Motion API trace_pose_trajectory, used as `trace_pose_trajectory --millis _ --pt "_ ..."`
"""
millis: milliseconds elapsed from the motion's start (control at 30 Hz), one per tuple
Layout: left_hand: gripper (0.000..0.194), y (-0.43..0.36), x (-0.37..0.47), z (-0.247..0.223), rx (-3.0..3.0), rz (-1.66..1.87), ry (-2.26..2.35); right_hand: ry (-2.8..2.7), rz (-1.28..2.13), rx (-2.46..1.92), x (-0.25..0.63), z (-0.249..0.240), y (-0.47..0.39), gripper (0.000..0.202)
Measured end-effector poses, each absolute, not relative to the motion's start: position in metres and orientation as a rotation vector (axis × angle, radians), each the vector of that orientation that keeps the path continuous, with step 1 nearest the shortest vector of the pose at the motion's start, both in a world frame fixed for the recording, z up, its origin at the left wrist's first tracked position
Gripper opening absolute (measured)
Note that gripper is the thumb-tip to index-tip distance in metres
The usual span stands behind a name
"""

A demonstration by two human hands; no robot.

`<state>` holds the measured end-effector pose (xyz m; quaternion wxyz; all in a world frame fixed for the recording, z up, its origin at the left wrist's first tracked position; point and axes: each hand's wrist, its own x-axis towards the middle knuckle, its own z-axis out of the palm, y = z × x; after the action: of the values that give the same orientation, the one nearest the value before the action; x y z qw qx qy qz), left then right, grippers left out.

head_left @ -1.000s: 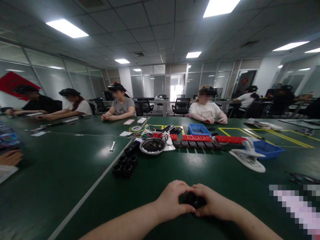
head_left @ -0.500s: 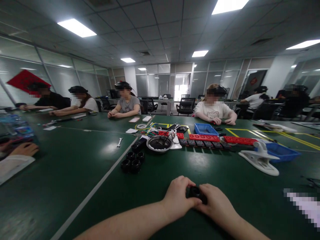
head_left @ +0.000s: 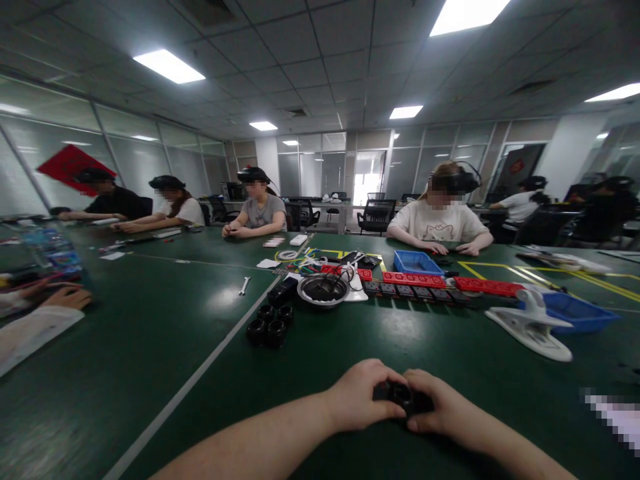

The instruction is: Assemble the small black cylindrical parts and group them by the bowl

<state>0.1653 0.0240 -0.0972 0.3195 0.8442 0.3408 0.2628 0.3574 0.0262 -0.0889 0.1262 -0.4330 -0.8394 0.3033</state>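
Between my two hands, just over the front of the green table (head_left: 200,427), is a small black ring-shaped part (head_left: 401,395) with a hole in its middle. My left hand (head_left: 361,395) grips it from the left, thumb below and fingers above. From the right, my right hand (head_left: 436,401) curls its thumb and fingers around the part; a dark gap shows inside that curl. Part of the ring is covered by the fingers. Ahead and to the left stands a group of several similar black ring-shaped parts (head_left: 270,327), close together.
A metal bowl (head_left: 323,303) with dark contents stands ahead, beside red strips (head_left: 415,279). Blue trays (head_left: 420,262) and a white clamp-like stand (head_left: 533,327) lie to the right. A wrench (head_left: 245,287) lies left. A co-worker's hand (head_left: 65,298) rests at far left; other people sit opposite.
The view has shifted a little, so the scene sits slightly further right. The thumb and fingers of my right hand are wider apart around the part. My left hand keeps its grip.
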Motion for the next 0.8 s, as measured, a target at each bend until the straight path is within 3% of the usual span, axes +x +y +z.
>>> trace_pose_trajectory --millis 267,433,567,700,800 --pt "0.038 0.015 0.177 -0.102 2.096 0.815 1.302 -2.344 0.163 -1.616 0.334 -0.102 0.008 0.023" --pt "0.037 0.018 0.169 -0.098 2.131 0.75 1.089 -2.393 0.612 -1.383 0.344 -0.093 0.013 0.037" --pt "0.04 0.024 0.164 -0.1 2.145 0.732 0.939 -2.404 0.979 -1.243 0.355 -0.084 0.02 0.028" --pt "0.04 0.025 0.166 -0.101 2.108 0.716 0.947 -2.352 0.95 -1.323 0.353 -0.091 0.023 0.026" --pt "0.038 0.023 0.171 -0.103 2.048 0.744 1.079 -2.295 0.697 -1.471 0.344 -0.104 0.023 0.022"
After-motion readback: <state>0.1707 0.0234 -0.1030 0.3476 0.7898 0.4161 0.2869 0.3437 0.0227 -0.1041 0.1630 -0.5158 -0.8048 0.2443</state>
